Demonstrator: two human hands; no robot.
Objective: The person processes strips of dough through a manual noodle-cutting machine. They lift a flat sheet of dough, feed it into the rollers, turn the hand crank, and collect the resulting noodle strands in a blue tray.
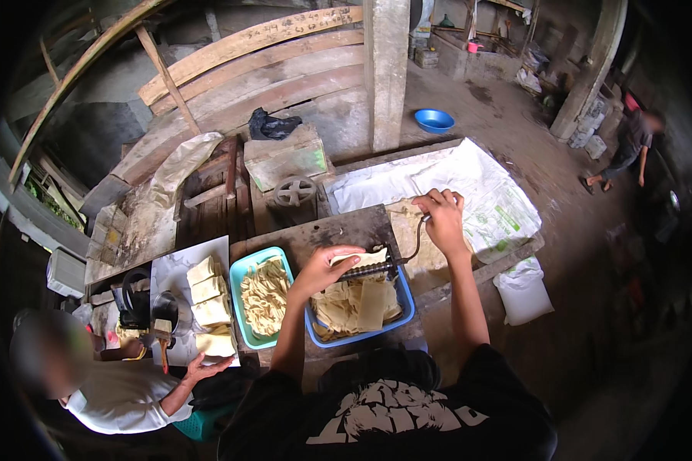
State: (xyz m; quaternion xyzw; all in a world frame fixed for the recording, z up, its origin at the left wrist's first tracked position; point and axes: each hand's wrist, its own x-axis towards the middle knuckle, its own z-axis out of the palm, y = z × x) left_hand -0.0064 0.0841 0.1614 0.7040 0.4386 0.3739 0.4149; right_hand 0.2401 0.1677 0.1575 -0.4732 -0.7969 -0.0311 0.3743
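My left hand [327,269] holds a pale strip of dough [359,256] at the top of a metal roller machine [365,268]. My right hand [440,213] is closed on the curved crank handle [418,237] at the machine's right end. Beneath the rollers sits a blue tray [410,305] with pale dough sheets and pieces [346,307]. To its left, a light turquoise tray [237,276] holds cut dough pieces [263,296].
At lower left, a co-worker [123,392] has a hand by stacked dough [207,288] on a marble board [177,265]. A sheet-lined trough [492,200] lies behind my right hand, with a blue basin [434,119] beyond. Another person [630,146] walks at right near a post.
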